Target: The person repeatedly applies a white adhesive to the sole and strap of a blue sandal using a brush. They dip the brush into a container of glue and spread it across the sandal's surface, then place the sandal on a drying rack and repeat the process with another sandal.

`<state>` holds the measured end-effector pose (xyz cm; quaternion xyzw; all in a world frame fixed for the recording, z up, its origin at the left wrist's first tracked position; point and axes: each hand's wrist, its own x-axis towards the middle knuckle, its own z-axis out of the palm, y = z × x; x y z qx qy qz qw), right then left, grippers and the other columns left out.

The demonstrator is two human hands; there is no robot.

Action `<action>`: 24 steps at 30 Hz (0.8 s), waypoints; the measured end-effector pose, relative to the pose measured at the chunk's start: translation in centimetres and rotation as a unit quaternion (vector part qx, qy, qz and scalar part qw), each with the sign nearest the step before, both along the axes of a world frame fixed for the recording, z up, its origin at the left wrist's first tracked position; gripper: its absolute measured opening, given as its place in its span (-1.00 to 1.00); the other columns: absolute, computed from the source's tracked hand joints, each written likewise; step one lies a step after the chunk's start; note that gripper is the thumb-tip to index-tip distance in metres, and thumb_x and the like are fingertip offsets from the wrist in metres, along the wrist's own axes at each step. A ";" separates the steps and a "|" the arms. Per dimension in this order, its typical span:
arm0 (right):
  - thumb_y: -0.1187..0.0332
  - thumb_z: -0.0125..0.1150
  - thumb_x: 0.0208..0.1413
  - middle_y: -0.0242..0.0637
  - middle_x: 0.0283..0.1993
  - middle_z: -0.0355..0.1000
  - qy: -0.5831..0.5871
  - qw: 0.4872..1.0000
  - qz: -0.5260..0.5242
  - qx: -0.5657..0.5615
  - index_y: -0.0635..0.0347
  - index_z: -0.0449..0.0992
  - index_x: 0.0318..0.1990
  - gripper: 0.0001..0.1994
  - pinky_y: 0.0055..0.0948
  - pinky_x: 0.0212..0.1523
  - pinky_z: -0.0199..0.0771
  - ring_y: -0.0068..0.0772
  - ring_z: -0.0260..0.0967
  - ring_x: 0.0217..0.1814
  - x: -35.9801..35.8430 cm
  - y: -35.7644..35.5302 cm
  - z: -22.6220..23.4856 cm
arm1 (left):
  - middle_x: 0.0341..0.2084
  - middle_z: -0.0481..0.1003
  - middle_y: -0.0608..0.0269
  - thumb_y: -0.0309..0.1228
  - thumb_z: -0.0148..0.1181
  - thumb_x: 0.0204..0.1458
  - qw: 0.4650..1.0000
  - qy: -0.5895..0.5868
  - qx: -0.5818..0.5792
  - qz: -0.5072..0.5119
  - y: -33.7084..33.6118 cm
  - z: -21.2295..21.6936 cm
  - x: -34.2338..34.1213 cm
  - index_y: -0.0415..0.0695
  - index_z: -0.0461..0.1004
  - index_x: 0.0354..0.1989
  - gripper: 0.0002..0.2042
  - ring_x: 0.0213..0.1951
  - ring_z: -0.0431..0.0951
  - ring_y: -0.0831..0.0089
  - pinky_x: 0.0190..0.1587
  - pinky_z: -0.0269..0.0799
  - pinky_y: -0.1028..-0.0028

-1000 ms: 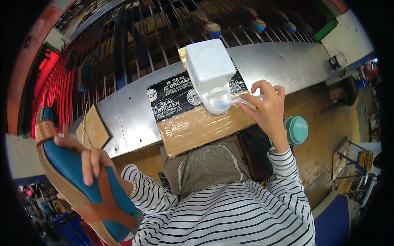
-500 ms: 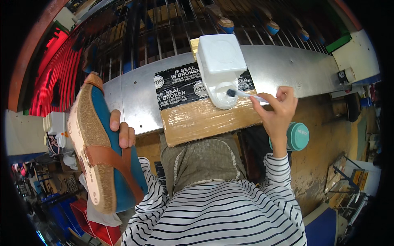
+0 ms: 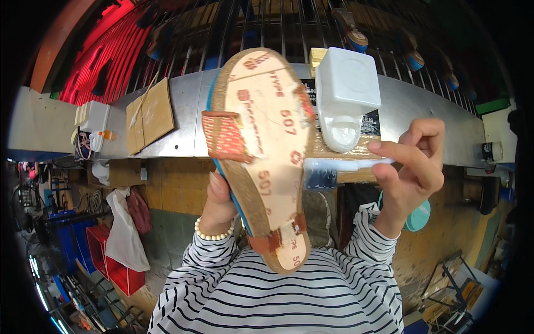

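Note:
My left hand (image 3: pixel 218 200) grips a sandal (image 3: pixel 267 150) from behind, its thumb showing at the edge and the other fingers hidden. The sandal has a cork-sided sole, brown straps folded onto its pale underside, and a blue last inside. Its underside is turned toward me. Between the fingers and thumb of my right hand (image 3: pixel 414 167) is a brush (image 3: pixel 350 165) with a pale handle. The dark bristles are at the sandal's right edge; whether they touch it I cannot tell. Beyond the brush stands a white plastic dispenser (image 3: pixel 349 78) with a small cup of whitish stuff at its front.
The dispenser rests on a taped cardboard piece on the metal ledge (image 3: pixel 189 133). Another cardboard piece (image 3: pixel 151 117) lies left. Behind runs a slatted rack (image 3: pixel 278 33) bearing more sandals, with red glowing light at its left. A teal lidded container (image 3: pixel 418 216) sits beyond my right wrist.
My left hand has brought the sandal from the left to the middle and turned its underside up. My right hand has lifted the brush out of the dispenser's cup, over to the sandal's edge.

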<state>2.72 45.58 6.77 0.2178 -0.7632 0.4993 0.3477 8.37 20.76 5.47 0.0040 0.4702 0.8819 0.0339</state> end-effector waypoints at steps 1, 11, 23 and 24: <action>0.02 0.59 -0.51 -0.48 -0.36 0.08 0.010 1.000 0.007 -0.011 0.02 0.75 -0.36 -0.55 -0.52 -0.40 0.05 -0.53 0.09 -0.33 0.0 -0.6 0.6 | 0.20 0.22 0.05 0.14 0.40 -0.16 1.000 -0.010 -0.006 -0.005 0.2 0.3 0.2 -0.31 -0.04 0.36 0.07 0.15 0.34 0.30 0.14 0.34 0.27; -0.01 0.55 -0.34 -0.43 -0.31 0.08 0.091 0.992 -0.045 0.075 0.17 0.70 -0.37 -0.55 -0.48 -0.36 0.05 -0.47 0.06 -0.35 -0.4 -2.2 2.5 | 0.32 0.21 0.08 0.28 0.52 -0.38 0.995 -0.037 -0.055 -0.072 1.0 0.9 0.8 -0.26 -0.04 0.42 0.28 0.27 0.32 0.32 0.26 0.33 0.27; 0.18 0.53 -0.17 -0.41 -0.32 0.12 0.061 0.984 -0.162 0.043 0.23 0.67 -0.38 -0.69 -0.49 -0.27 0.15 -0.44 0.09 -0.28 -1.3 -1.4 2.5 | -0.17 0.60 0.14 0.41 0.52 -0.67 0.918 0.212 -0.317 -0.106 0.1 -0.5 -0.9 -0.40 0.36 0.11 0.22 -0.19 0.63 0.41 -0.05 0.52 0.44; 0.15 0.53 -0.17 -0.40 -0.31 0.12 0.052 0.981 -0.181 0.054 0.23 0.67 -0.37 -0.68 -0.48 -0.27 0.15 -0.44 0.09 -0.28 -1.4 -1.2 2.5 | -0.16 0.60 0.14 0.41 0.52 -0.66 0.912 0.225 -0.328 -0.104 0.1 -0.6 -0.9 -0.39 0.35 0.12 0.22 -0.17 0.62 0.41 -0.04 0.51 0.44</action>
